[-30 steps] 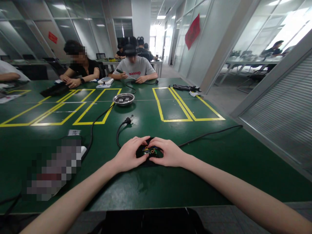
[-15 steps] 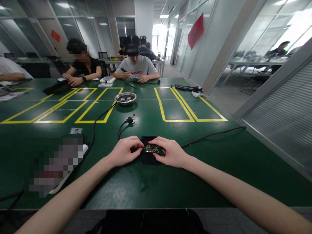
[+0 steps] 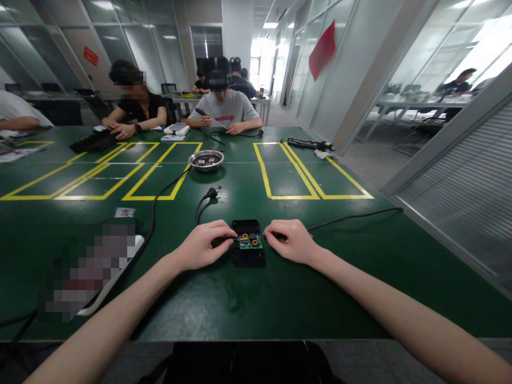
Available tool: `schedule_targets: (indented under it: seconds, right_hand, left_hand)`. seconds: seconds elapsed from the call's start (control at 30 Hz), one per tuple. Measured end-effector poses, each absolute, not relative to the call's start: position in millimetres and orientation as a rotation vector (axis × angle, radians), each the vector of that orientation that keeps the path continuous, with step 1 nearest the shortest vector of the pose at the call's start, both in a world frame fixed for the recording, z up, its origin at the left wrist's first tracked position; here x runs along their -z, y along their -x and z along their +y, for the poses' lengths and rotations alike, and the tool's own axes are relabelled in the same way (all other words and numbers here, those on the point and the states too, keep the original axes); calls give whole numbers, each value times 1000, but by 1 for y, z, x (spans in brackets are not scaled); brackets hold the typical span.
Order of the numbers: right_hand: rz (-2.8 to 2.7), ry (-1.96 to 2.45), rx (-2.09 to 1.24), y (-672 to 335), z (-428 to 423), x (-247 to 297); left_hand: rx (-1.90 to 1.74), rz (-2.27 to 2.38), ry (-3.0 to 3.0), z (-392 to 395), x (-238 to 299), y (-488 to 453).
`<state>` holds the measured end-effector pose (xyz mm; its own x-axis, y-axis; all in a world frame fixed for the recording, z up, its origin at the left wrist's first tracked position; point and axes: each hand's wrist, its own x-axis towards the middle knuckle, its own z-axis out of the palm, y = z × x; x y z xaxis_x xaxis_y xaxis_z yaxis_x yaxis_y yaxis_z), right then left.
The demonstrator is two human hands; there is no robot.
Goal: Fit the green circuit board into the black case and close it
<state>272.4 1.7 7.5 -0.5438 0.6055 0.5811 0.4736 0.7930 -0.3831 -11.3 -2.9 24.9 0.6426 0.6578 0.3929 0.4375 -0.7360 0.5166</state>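
Observation:
A small green circuit board [image 3: 250,241] with copper-wound coils lies between my hands. Black plastic casing halves show around it, one half [image 3: 245,226] behind and the other half [image 3: 248,258] in front. My left hand [image 3: 206,245] is closed at the board's left end, thumb and fingers pinching the black power cord where it meets the board. From behind that hand the cord's plug [image 3: 212,194] sticks out onto the table. My right hand [image 3: 292,242] is closed at the right end, pinching the black cable [image 3: 356,217] near its blue wires; its fingertips are partly hidden.
A steel bowl [image 3: 206,160] with metal parts stands farther back on the green table [image 3: 256,309]. A blurred-out power-strip-like white object [image 3: 138,245] lies at left with a cord. Two co-workers sit opposite, one holding a screwdriver [image 3: 202,112]. A folded black tripod [image 3: 310,144] lies back right.
My right hand has moved right, off the top of the board to the cable at its end, uncovering the board and casing. My left hand has stayed at the left end.

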Motion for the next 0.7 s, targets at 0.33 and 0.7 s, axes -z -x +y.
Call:
schedule_targets:
  seconds: [0.33, 0.7]
  right_hand:
    - [-2377, 520, -244, -269, -13, -10]
    - [-2432, 553, -267, -273, -11, -11]
  left_hand:
    - [-813, 813, -2485, -11, -30, 12]
    - [-728, 809, -2399, -16, -25, 8]
